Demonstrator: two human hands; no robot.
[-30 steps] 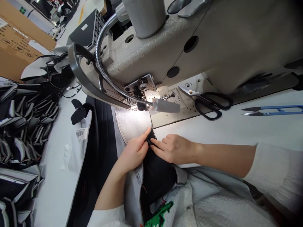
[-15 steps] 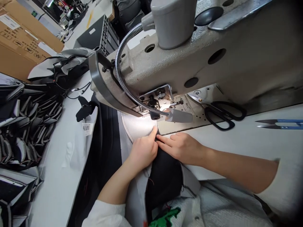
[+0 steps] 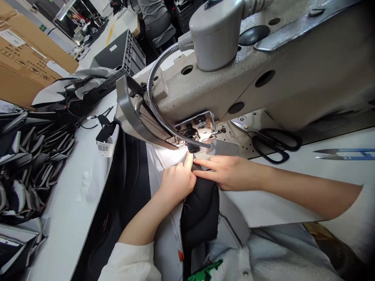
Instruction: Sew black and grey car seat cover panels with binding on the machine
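A padded fabric piece, black (image 3: 202, 210) on one side and white mesh (image 3: 170, 156) on the other, lies under the needle area of a sewing machine (image 3: 216, 88). My left hand (image 3: 177, 179) grips it, fingers curled and the index finger pointing at the presser foot (image 3: 193, 146). Just right of it, my right hand (image 3: 228, 171) rests on the black edge with two fingers stretched out and apart. A small lamp (image 3: 224, 148) on a bendable metal neck lights the spot. The needle itself is hidden.
Black-handled scissors (image 3: 274, 144) lie on the machine bed, with blue thread snips (image 3: 345, 154) farther right. Many dark and white fabric pieces (image 3: 32, 156) are stacked at left. Behind are a cardboard box (image 3: 32, 58), a grey crate (image 3: 117, 54) and a seated person (image 3: 155, 19).
The fabric and my left hand have shifted slightly towards the machine. My right hand has moved a little up and right, its fingers spread wider. The view has tilted slightly.
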